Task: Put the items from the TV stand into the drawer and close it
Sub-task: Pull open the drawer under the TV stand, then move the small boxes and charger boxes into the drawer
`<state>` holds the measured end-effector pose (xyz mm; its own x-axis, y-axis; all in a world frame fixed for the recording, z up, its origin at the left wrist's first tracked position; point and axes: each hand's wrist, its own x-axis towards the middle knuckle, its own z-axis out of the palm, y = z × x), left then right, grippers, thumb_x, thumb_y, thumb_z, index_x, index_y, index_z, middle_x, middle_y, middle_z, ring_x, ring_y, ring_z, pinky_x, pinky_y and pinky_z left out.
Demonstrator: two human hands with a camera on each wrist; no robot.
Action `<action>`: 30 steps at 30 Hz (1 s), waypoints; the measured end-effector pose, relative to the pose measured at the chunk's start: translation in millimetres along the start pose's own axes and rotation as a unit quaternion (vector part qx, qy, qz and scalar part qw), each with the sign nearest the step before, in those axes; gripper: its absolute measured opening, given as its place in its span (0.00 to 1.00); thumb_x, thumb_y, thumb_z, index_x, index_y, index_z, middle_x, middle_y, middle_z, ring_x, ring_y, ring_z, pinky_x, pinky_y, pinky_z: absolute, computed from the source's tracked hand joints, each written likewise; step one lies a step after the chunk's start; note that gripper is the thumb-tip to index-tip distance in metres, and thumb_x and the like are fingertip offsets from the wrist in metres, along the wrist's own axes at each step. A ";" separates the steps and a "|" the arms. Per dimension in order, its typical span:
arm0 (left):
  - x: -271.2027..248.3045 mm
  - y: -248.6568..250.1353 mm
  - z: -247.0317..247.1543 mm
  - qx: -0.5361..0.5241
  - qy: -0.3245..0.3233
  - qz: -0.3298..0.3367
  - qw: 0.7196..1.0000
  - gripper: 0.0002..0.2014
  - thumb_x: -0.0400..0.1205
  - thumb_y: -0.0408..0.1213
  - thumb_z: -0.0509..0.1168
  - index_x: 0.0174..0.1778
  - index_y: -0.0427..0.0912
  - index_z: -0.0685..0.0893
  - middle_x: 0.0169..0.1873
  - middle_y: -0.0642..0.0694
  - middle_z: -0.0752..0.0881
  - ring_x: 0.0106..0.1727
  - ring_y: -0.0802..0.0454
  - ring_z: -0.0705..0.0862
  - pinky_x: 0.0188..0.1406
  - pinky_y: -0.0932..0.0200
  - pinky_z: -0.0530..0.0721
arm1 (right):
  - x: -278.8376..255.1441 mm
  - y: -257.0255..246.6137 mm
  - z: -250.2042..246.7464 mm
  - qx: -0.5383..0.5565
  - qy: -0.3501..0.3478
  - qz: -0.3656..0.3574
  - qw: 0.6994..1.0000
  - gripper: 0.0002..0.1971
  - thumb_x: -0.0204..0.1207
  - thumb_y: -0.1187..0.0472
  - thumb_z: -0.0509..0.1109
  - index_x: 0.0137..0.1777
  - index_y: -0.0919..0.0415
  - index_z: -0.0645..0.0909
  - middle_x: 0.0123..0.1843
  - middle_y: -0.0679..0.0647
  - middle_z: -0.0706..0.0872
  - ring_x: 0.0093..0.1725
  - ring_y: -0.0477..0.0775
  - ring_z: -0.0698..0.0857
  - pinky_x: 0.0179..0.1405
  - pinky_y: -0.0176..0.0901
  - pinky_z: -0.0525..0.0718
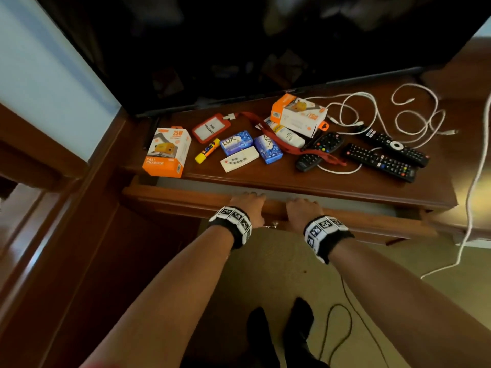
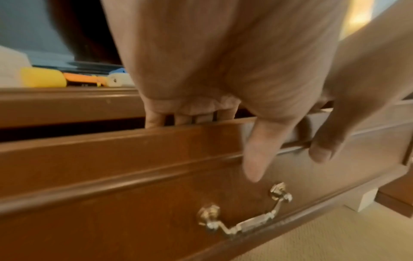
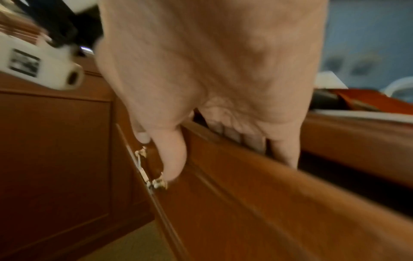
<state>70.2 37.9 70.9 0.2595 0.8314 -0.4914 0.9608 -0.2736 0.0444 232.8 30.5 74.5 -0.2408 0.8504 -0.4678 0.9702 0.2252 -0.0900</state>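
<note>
TV screen (image 1: 265, 35), one, dark, fills the top of the head view, 12 o'clock of everything else.

Desk (image 1: 305, 179), dark wood, carries all the loose items just below the screen.

Drawer (image 1: 186, 199), one, under the desk's front edge, pulled part way open; a pale strip of its inside shows. One brass handle (image 2: 243, 213) on its front, under the hands, gripped by neither.

Counted on the desk:
- Charger boxes (image 1: 166, 152), two, orange and white: one at 9 o'clock of the spread, the other (image 1: 299, 115) toward 1 o'clock.
- Black remotes (image 1: 380, 162), three, at 3 o'clock; two long ones side by side, one rounded (image 1: 318, 151) just left of them.
- White cables (image 1: 414, 112), a loose tangle at 2 o'clock; count unclear.
- Blue soap boxes (image 1: 236, 142), two, centre; second (image 1: 268, 150) just right.
- White remote (image 1: 239, 159), one, at 6 o'clock of the first soap box.
- Red badge holder (image 1: 211, 128), one, its lanyard trailing right across the rounded remote.
- White tube (image 1: 289, 135), one, against the far charger box.
- Yellow glue stick (image 1: 207, 150), one, between the near charger box and the soap.

Left hand (image 1: 248, 205) and right hand (image 1: 303, 208): side by side, apart, palms down on the drawer front's top edge. On both, fingers (image 2: 154, 120) hooked over the edge into the gap, thumbs (image 3: 174, 155) down the outer face; both grip the drawer front.
</note>
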 end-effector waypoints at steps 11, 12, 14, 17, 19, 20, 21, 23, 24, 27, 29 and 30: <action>-53.2 12.8 18.2 0.016 -0.060 0.052 0.997 0.12 0.78 0.42 0.69 0.57 0.46 0.85 0.40 0.47 0.83 0.45 0.43 0.86 0.48 0.50 0.85 | -44.6 -8.9 7.8 -0.019 -0.104 -0.061 0.993 0.21 0.65 0.55 0.85 0.55 0.61 0.84 0.42 0.53 0.81 0.42 0.56 0.84 0.42 0.47 0.85; -61.9 14.1 23.1 0.016 -0.069 0.062 0.996 0.11 0.78 0.42 0.70 0.55 0.46 0.85 0.39 0.47 0.82 0.44 0.44 0.85 0.47 0.51 0.84 | -52.2 -11.6 12.8 -0.018 -0.114 -0.070 0.991 0.21 0.65 0.55 0.85 0.55 0.62 0.85 0.39 0.52 0.80 0.40 0.55 0.83 0.39 0.45 0.83; -79.4 16.1 33.1 0.020 -0.084 0.078 0.993 0.10 0.77 0.44 0.70 0.52 0.47 0.85 0.37 0.49 0.82 0.39 0.47 0.82 0.42 0.53 0.81 | -67.1 -17.1 21.8 -0.022 -0.132 -0.089 0.987 0.19 0.64 0.55 0.86 0.50 0.62 0.85 0.34 0.51 0.78 0.38 0.54 0.83 0.37 0.43 0.81; -104.1 21.1 46.2 0.029 -0.098 0.097 0.990 0.09 0.76 0.43 0.71 0.51 0.47 0.85 0.36 0.49 0.82 0.39 0.45 0.84 0.40 0.54 0.79 | -87.3 -26.5 33.5 -0.030 -0.154 -0.114 0.981 0.19 0.64 0.56 0.86 0.39 0.59 0.77 0.30 0.50 0.74 0.36 0.55 0.82 0.36 0.43 0.81; -116.3 24.4 53.2 0.033 -0.109 0.104 0.988 0.11 0.76 0.43 0.71 0.53 0.45 0.85 0.38 0.47 0.82 0.42 0.42 0.86 0.40 0.54 0.77 | -96.9 -30.5 39.7 -0.031 -0.171 -0.119 0.978 0.23 0.65 0.56 0.86 0.32 0.57 0.70 0.29 0.50 0.73 0.36 0.56 0.80 0.33 0.42 0.78; -119.6 25.2 55.4 0.031 -0.117 0.104 0.987 0.12 0.76 0.43 0.71 0.54 0.44 0.84 0.40 0.45 0.83 0.42 0.42 0.86 0.40 0.53 0.78 | -99.1 -31.1 41.2 -0.030 -0.185 -0.116 0.975 0.24 0.66 0.55 0.85 0.31 0.56 0.68 0.30 0.50 0.73 0.36 0.56 0.80 0.32 0.42 0.77; -121.4 24.6 55.6 0.024 -0.126 0.105 0.986 0.13 0.77 0.44 0.72 0.55 0.44 0.84 0.42 0.44 0.85 0.43 0.42 0.86 0.41 0.53 0.79 | -99.8 -30.5 40.4 -0.028 -0.202 -0.113 0.973 0.23 0.67 0.52 0.85 0.32 0.57 0.70 0.31 0.51 0.75 0.37 0.56 0.81 0.34 0.43 0.78; -120.5 17.7 49.4 -0.013 -0.151 0.091 0.984 0.19 0.77 0.49 0.74 0.60 0.45 0.84 0.50 0.44 0.87 0.47 0.42 0.86 0.48 0.50 0.84 | -96.5 -26.5 34.5 -0.018 -0.246 -0.101 0.964 0.20 0.71 0.46 0.81 0.44 0.62 0.81 0.42 0.53 0.83 0.44 0.57 0.85 0.43 0.46 0.85; -118.1 11.0 40.6 -0.041 -0.160 0.078 0.983 0.23 0.77 0.53 0.75 0.65 0.46 0.84 0.56 0.45 0.87 0.52 0.42 0.86 0.52 0.50 0.84 | -92.7 -23.2 28.0 -0.002 -0.262 -0.094 0.960 0.23 0.73 0.44 0.79 0.55 0.64 0.85 0.51 0.55 0.87 0.51 0.57 0.86 0.51 0.48 0.87; -102.0 -18.4 -4.9 -0.114 -0.095 0.039 0.988 0.26 0.82 0.59 0.69 0.74 0.51 0.80 0.66 0.48 0.85 0.64 0.42 0.85 0.58 0.51 0.81 | -73.4 -15.2 -6.7 0.072 -0.174 -0.085 0.978 0.23 0.81 0.43 0.71 0.70 0.56 0.83 0.66 0.53 0.84 0.64 0.57 0.84 0.65 0.49 0.83; -86.1 -36.5 -44.0 -0.102 0.017 0.013 0.995 0.16 0.86 0.51 0.65 0.67 0.50 0.83 0.63 0.46 0.87 0.63 0.40 0.86 0.58 0.49 0.82 | -47.7 -11.0 -34.8 0.092 -0.066 -0.084 0.990 0.18 0.83 0.47 0.69 0.67 0.56 0.84 0.66 0.54 0.84 0.67 0.58 0.82 0.68 0.49 0.79; -76.2 -43.2 -62.4 -0.087 0.073 0.002 0.994 0.12 0.86 0.46 0.63 0.63 0.49 0.84 0.60 0.44 0.88 0.62 0.39 0.86 0.57 0.48 0.84 | -33.6 -10.8 -49.5 0.093 -0.020 -0.083 0.992 0.15 0.83 0.50 0.69 0.64 0.57 0.85 0.65 0.55 0.85 0.67 0.59 0.82 0.68 0.49 0.78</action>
<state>15.0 16.6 160.8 0.2619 0.8954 -0.3601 0.9590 -0.1997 0.2010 229.0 23.0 134.7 -0.3992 0.7885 -0.4678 0.9069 0.2646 -0.3278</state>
